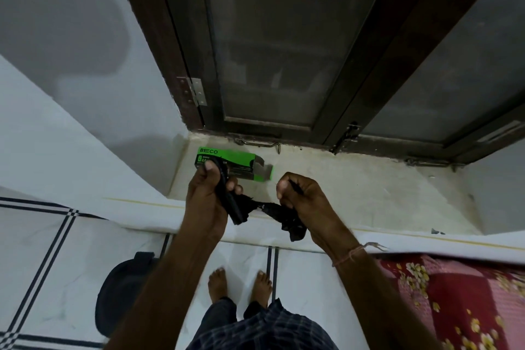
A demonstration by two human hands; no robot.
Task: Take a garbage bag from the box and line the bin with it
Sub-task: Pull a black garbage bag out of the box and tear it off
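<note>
garbage bag (284, 214) stretches between both hands, just in front of the green box (227, 160). left hand (208, 193) clenches the roll (228, 199), right hand (298, 196) clenches the loose bag. uneven pulling could rip it off the perforation.

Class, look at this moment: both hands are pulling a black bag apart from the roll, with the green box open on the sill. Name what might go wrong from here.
1. The bag, stretched thin between the left hand and the right hand, may rip away from the joint.
2. The roll could unwind further bags if the left hand slackens.
3. The open box sits just behind the left hand and might get knocked along the sill.
</note>
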